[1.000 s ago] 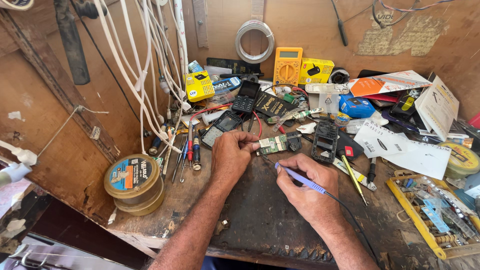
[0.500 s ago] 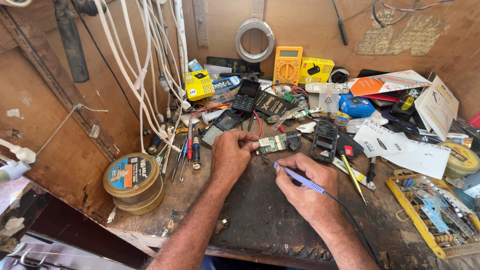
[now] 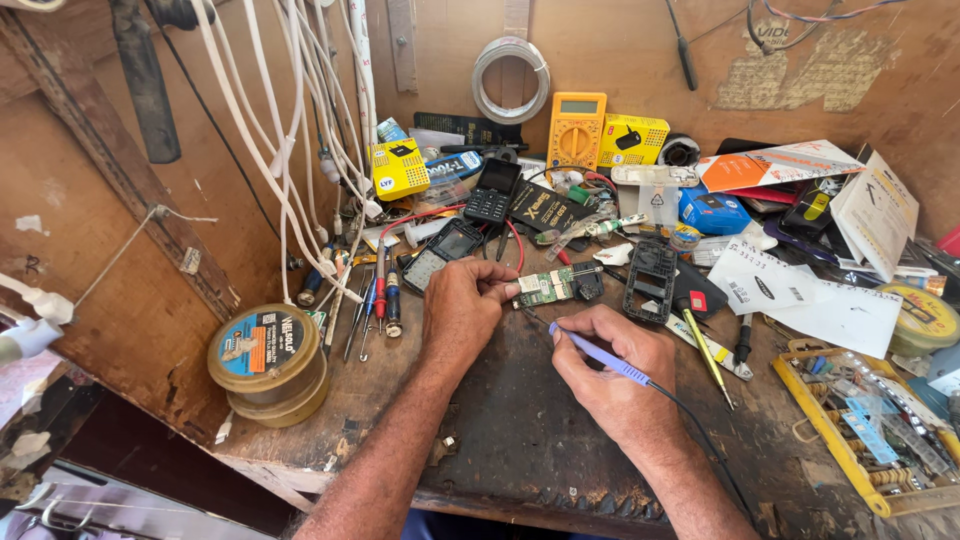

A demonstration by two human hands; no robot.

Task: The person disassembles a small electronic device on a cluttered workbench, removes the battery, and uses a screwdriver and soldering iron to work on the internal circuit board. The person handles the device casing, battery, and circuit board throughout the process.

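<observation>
My left hand [image 3: 462, 306] rests on the dark wooden workbench [image 3: 500, 440] and pinches the left end of a small green circuit board [image 3: 552, 284]. In my right hand [image 3: 610, 368] is a slim purple soldering iron [image 3: 597, 355], held like a pen, with its tip just below the board's left part. Its black cord [image 3: 700, 440] trails back over my right wrist. A black phone shell [image 3: 650, 280] lies just right of the board.
A round brass-coloured tin [image 3: 268, 362] sits at the bench's left edge. Screwdrivers [image 3: 375, 305], phones [image 3: 492, 190], a yellow multimeter [image 3: 576, 130], papers [image 3: 800, 290] and a yellow parts tray [image 3: 860, 430] crowd the back and right. White cables [image 3: 300, 130] hang at the left.
</observation>
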